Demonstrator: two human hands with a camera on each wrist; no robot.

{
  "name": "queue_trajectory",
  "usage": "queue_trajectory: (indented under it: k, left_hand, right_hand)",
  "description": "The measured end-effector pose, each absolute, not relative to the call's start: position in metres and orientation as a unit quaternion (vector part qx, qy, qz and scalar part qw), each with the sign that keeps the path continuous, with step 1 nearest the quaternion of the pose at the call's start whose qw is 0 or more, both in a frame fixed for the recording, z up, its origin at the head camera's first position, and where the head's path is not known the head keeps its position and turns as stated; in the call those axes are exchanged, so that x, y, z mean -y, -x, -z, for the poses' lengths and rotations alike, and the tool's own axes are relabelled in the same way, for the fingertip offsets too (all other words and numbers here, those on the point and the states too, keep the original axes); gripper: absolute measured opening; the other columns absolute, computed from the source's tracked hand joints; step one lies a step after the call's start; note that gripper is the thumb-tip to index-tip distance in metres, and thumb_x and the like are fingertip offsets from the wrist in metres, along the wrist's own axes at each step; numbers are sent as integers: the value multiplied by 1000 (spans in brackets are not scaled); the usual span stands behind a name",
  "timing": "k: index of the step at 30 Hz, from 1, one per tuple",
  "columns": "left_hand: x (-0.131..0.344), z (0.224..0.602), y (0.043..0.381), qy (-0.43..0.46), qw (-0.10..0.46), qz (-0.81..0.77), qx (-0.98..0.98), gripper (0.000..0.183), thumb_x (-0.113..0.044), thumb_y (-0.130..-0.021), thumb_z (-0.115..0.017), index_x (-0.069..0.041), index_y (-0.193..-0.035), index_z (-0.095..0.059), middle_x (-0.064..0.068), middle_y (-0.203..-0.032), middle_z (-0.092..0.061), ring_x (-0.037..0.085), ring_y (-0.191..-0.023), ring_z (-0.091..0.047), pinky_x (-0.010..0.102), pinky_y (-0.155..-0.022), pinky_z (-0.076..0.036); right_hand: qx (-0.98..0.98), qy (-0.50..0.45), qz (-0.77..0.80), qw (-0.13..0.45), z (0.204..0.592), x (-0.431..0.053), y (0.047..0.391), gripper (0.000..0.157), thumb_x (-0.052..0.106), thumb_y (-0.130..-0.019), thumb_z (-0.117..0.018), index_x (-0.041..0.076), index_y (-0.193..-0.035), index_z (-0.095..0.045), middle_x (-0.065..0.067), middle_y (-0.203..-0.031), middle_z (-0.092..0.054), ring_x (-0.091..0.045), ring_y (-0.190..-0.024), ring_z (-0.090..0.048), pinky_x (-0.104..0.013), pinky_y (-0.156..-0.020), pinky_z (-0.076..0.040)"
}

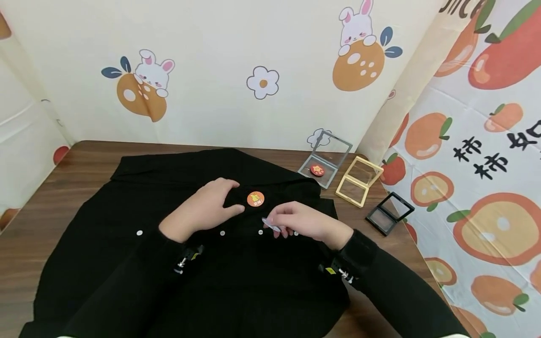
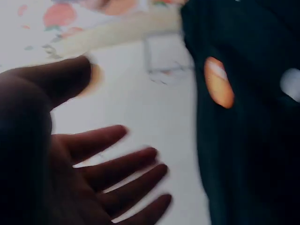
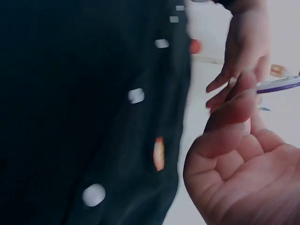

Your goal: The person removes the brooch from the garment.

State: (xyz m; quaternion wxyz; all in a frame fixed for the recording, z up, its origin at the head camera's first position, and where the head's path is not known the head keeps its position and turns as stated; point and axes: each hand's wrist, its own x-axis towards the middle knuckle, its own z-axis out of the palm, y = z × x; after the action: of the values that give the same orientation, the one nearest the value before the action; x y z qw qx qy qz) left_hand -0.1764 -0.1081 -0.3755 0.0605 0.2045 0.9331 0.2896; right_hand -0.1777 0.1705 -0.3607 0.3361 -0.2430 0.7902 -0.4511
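A black garment [image 1: 127,277] with a row of white buttons [image 1: 222,233] lies spread over the wooden table. On it sits a round orange badge [image 1: 255,199] with a yellow figure. My left hand [image 1: 207,206] hovers beside that badge, thumb and fingers spread and holding nothing; the left wrist view shows its fingers [image 2: 126,173] apart. Between thumb and fingertips, my right hand [image 1: 297,219] pinches a thin badge [image 1: 271,225] with a purple rim, close over the button row. In the right wrist view this badge [image 3: 281,85] appears edge-on, its face hidden.
At the back right, a grey clear-windowed case [image 1: 331,157] stands open with a red badge [image 1: 317,170] in it. Beside it are an open yellow case [image 1: 359,180] and an open black case [image 1: 389,212]. Patterned cloth [image 1: 262,42] hangs behind the table and along the right.
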Motion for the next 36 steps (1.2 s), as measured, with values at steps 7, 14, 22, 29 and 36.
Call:
queue_trajectory:
  k: [7,14,22,29,36]
  left_hand:
    - [113,394,185,-175,131,-156,-963,75,-38,-96,-73,1,-153,-44,27,-159,-36,47,-146,-33,63,-116,-28]
    - [119,402,188,-165,152,-139,-965,78,-33,-92,-78,3,-153,-44,28,-162,-30,50,-148,-26,63,-118,-24]
    - [119,407,189,-148,168,-149,-963,80,-35,-89,-81,0,-153,-47,28,-162,-29,49,-148,-27,65,-115,-29]
    - [118,406,190,-145,174,-149,-963,80,-34,-90,-81,1,-153,-46,29,-162,-29,50,-148,-25,65,-115,-29]
    - [118,406,191,-146,177,-144,-963,79,-33,-90,-81,1,-153,-46,30,-162,-29,50,-148,-26,64,-116,-28]
  right_hand:
    - [-888,220,330,232,375,-184,180,31,44,-100,-64,14,-100,-72,0,-83,-68,-21,-74,-66,-36,-67,-54]
    - [-957,200,195,76,381,-212,195,30,47,-95,-68,17,-99,-69,5,-72,-59,-14,-61,-54,-34,-58,-45]
    - [-986,134,98,11,375,-256,227,35,47,-96,-63,12,-94,-63,-4,-76,-58,-22,-62,-52,-37,-56,-38]
    - [-996,38,73,23,371,-296,254,37,42,-98,-52,6,-89,-55,-10,-78,-54,-29,-66,-54,-40,-56,-38]
    - [-997,-27,61,50,369,-318,271,45,45,-101,-45,3,-89,-53,-15,-80,-52,-33,-68,-55,-40,-54,-38]
